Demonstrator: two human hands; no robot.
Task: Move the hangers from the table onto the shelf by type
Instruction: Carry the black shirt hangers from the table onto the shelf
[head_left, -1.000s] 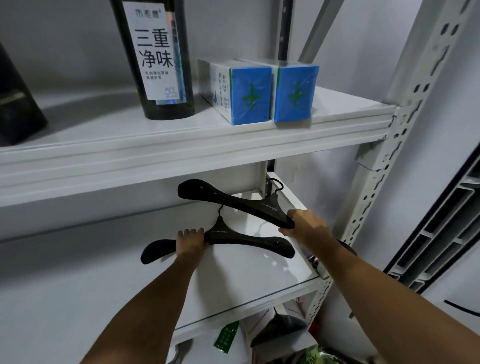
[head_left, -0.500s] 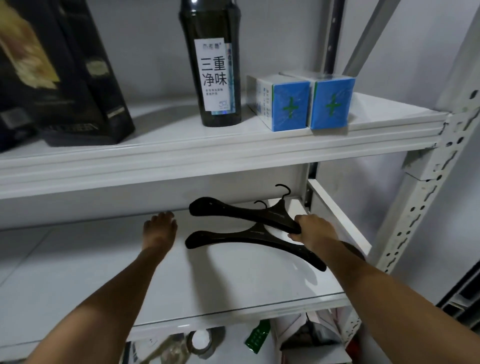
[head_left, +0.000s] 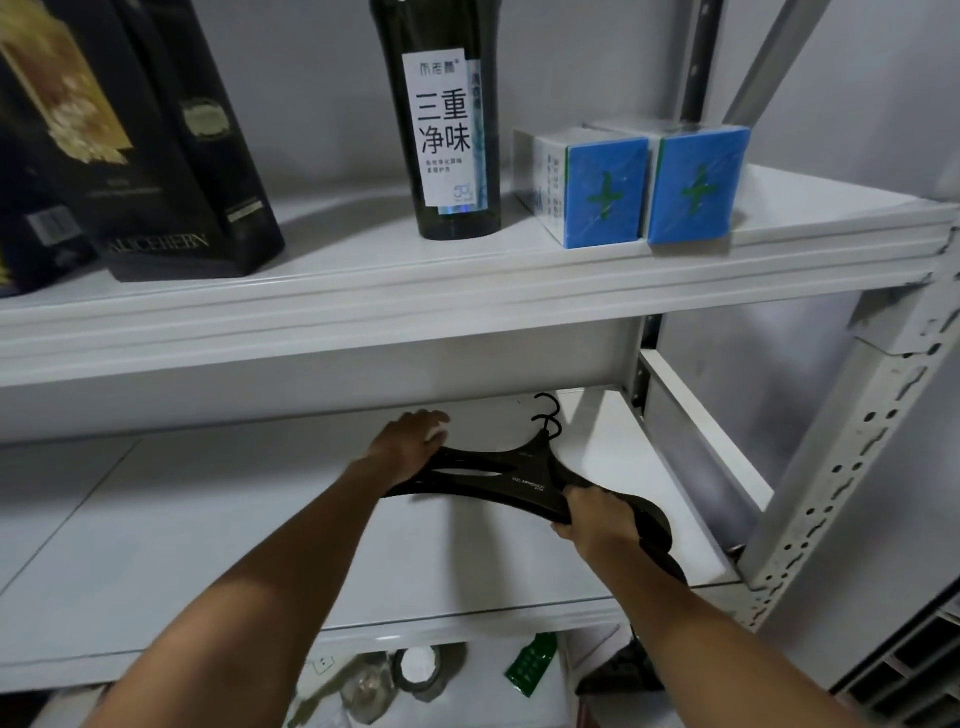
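Two black hangers (head_left: 514, 475) lie stacked on the middle shelf (head_left: 208, 519), near its right end, hooks toward the back. The right hand (head_left: 597, 517) curls its fingers round their right arms; the left hand (head_left: 410, 441) rests on the left ends, fingers stretched out. Overhead stand a dark bottle (head_left: 452, 130) and two blue boxes (head_left: 602, 192).

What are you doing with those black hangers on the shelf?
A person is setting two black hangers together on the lower shelf, one lying over the other. The left hand rests on their left ends; the right hand grips their right ends. A dark bottle and two blue boxes stand on the shelf above.
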